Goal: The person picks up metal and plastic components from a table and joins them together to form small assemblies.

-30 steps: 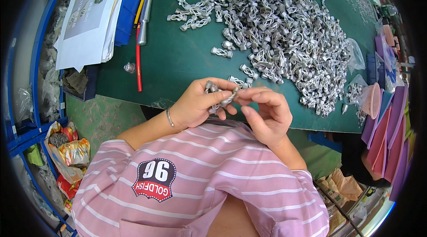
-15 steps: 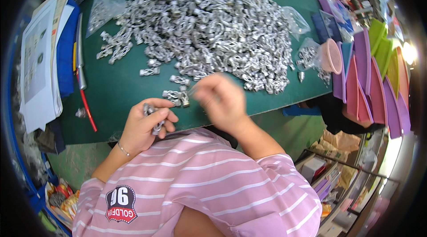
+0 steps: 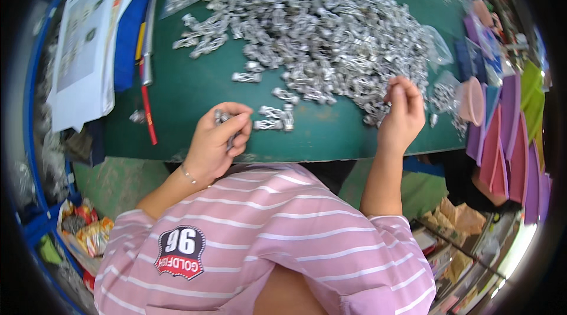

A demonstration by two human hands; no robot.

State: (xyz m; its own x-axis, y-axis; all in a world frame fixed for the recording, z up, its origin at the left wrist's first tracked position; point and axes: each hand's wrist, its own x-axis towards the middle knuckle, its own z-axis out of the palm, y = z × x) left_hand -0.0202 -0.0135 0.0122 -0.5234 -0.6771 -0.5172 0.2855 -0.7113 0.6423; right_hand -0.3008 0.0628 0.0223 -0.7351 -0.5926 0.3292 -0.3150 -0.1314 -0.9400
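My left hand [image 3: 217, 140] is closed around a small silver metal part [image 3: 222, 117] near the front edge of the green table [image 3: 195, 90]. A few loose silver parts [image 3: 275, 117] lie just to its right. My right hand [image 3: 402, 115] reaches out to the right edge of the big heap of silver metal parts [image 3: 319, 31], fingers pinched together at the heap; whether it holds a piece is hidden by the fingers.
Papers [image 3: 82, 49] and a blue folder [image 3: 127, 31] lie at the table's left, with a red pen [image 3: 147, 115] beside them. Clear bags of parts [image 3: 443, 93] and pink and purple plastic trays [image 3: 502, 132] stand at the right. Boxes sit on the floor.
My right hand left the left hand and swung out to the right side of the heap. The left hand stayed near the table edge with its part. The view shifted.
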